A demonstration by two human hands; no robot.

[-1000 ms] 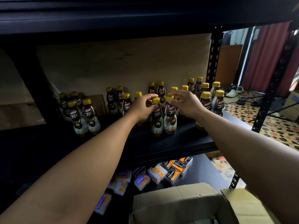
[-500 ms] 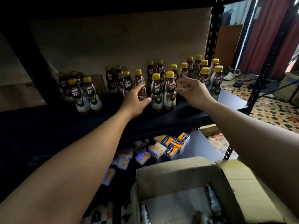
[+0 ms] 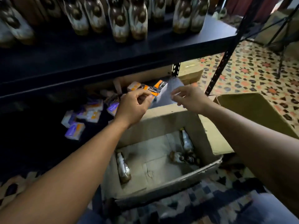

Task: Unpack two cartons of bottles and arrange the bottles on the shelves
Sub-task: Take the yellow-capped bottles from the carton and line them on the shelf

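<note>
An open cardboard carton (image 3: 163, 120) stands on the floor below me. Three brown bottles lie on its bottom: one at the left (image 3: 123, 167), one at the back right (image 3: 186, 141) and one at the right (image 3: 181, 156). Several brown-and-white bottles (image 3: 120, 21) stand in rows on the black shelf (image 3: 97, 52) above. My left hand (image 3: 134, 107) and my right hand (image 3: 189, 97) hang empty above the carton's far wall, fingers loosely curled, apart from the bottles.
Small orange and purple boxes (image 3: 90, 110) lie scattered on the lower shelf behind the carton. A black shelf post (image 3: 224, 59) rises at the right. Patterned tiled floor (image 3: 252, 73) spreads to the right, with a carton flap (image 3: 252, 110) lying open over it.
Both hands let go of the two bottles on the shelf and dropped toward the carton. The camera tilted down from the shelf to the carton.
</note>
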